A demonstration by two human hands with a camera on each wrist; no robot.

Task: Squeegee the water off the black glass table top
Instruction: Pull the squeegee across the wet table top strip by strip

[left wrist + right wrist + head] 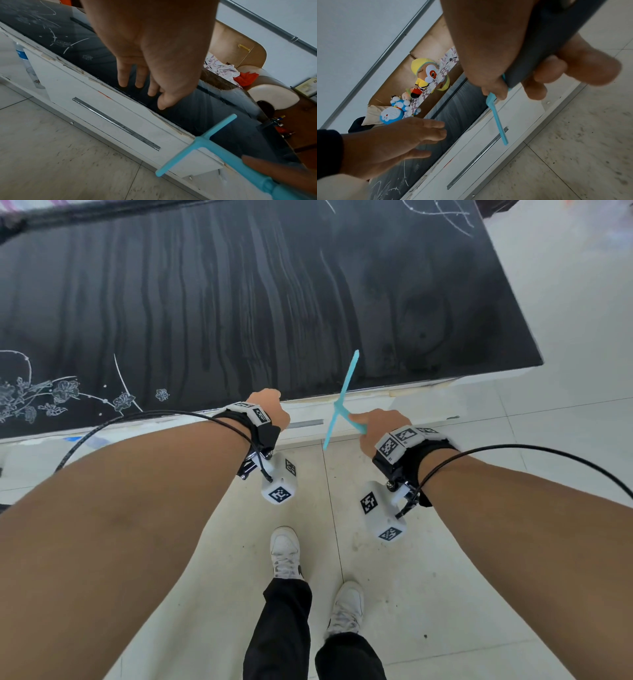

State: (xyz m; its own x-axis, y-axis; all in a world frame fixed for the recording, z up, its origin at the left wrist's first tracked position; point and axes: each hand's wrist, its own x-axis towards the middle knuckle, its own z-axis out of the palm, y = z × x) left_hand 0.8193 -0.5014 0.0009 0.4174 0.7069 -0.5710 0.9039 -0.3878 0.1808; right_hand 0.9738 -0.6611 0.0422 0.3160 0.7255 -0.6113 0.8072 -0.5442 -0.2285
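Right hand (375, 430) grips the handle of the blue squeegee (343, 396); its blade hangs lifted off the glass, crossing the near edge of the bench (239, 302). Left hand (270, 409) hovers over that edge, fingers (139, 77) loose, holding nothing. Streaks cover the glass beyond the edge. Set the blade flat at the far side; pull toward the near edge, overlapping passes.

I see a wide black surface (239, 302) with nothing standing on it, so my hands can slide across it freely. My left hand (270, 409) hovers at its near edge with fingers loose. My right hand (378, 429) grips the blue squeegee (346, 392), whose blade sticks out over the near edge. Behind the far edge a box of soft toys (412, 86) blocks the way. The floor (445, 577) beside the surface is open.
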